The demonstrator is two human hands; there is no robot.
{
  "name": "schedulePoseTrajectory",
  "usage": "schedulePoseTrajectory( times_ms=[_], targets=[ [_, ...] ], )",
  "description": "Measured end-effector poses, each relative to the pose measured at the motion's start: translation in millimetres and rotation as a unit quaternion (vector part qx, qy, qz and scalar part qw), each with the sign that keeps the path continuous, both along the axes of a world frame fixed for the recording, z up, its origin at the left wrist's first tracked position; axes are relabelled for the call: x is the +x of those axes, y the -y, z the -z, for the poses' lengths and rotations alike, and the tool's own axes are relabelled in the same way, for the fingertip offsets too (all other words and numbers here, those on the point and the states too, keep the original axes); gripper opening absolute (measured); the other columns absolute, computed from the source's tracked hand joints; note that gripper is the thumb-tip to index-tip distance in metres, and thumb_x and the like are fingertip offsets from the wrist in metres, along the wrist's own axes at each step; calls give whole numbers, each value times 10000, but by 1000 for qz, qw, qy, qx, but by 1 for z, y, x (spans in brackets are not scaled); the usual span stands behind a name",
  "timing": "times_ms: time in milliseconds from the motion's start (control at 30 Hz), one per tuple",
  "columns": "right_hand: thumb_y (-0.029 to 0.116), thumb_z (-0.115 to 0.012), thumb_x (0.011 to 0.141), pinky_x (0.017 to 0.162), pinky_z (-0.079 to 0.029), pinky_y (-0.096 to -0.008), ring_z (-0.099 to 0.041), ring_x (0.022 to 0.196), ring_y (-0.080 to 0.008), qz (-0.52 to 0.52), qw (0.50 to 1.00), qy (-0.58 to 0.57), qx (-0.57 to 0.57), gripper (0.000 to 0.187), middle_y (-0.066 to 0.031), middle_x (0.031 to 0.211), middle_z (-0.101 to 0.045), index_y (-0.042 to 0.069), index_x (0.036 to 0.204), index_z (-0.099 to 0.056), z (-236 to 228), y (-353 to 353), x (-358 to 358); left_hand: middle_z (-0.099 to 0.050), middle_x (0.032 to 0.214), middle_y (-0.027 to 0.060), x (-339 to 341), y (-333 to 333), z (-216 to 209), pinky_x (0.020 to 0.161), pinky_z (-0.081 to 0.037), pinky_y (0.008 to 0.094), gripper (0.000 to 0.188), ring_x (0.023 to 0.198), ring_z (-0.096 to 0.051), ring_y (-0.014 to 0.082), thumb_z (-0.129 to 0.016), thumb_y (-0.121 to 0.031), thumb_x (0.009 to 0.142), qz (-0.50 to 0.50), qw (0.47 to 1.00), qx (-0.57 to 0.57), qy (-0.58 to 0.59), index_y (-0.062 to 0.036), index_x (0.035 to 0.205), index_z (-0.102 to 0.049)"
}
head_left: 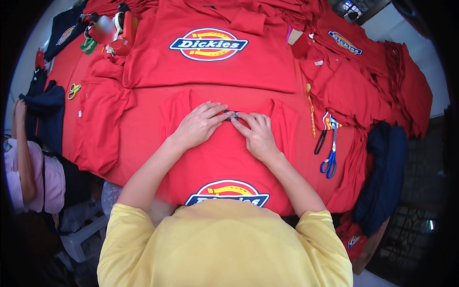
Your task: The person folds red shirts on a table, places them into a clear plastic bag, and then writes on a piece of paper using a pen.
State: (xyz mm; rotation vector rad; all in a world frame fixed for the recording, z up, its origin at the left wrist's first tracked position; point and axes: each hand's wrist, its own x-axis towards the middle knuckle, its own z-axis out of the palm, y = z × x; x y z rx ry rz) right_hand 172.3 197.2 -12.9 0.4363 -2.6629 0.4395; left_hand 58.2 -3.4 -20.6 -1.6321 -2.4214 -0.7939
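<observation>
A red shirt (210,158) is spread on the red-covered table in front of me, its neckline away from me and its printed oval emblem (227,190) close to my body. At the neckline lies a small dark neck label (232,115) with a coloured mark. My left hand (201,123) reaches it from the left, fingers close together and fingertips pressed on its left end. From the right, my right hand (258,136) pinches the label's other end with thumb and forefinger, the other fingers curled over the cloth. The undersides of both hands are hidden.
Another red shirt (210,71) lies flat beyond mine, with red garments piled either side. Blue-handled scissors (328,165) lie at right, yellow-handled scissors (73,91) at far left. A tape dispenser (125,33) stands at the upper left. Another person's arm (24,158) shows at the left edge.
</observation>
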Motion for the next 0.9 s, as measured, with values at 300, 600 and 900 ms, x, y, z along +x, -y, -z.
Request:
schedulePoseTrajectory(
  times_ms=[300, 600, 900],
  targets=[
    [-68, -553, 729, 912, -416, -397, -559, 1027, -278, 30, 993, 14, -116, 429, -93, 1186, -611, 19, 1143, -625, 8, -8, -1, -474, 1383, 122, 10, -6, -6, 1112, -319, 478, 485, 1293, -418, 320, -561, -46, 830, 7, 996, -81, -33, -200, 1289, -585],
    [112, -609, 859, 900, -384, -424, -498, 1098, -282, 274, 962, -10, 21, 290, -76, 1152, -590, 103, 1148, -633, -13, -56, -10, -542, 1258, 117, -17, 30, -10, 1018, -380, 450, 378, 1157, -504, 297, -636, -118, 821, -153, 986, 13, -68, -98, 1198, -616],
    [194, -677, 856, 746, -468, -364, -608, 819, -290, 199, 964, 84, -157, 231, -152, 903, -620, -16, 904, -594, -3, -103, -28, -614, 848, 123, -63, 53, 0, 787, -422, 390, 221, 827, -571, 293, -653, -232, 883, -286, 951, 48, 107, -36, 931, -561]
  ],
)
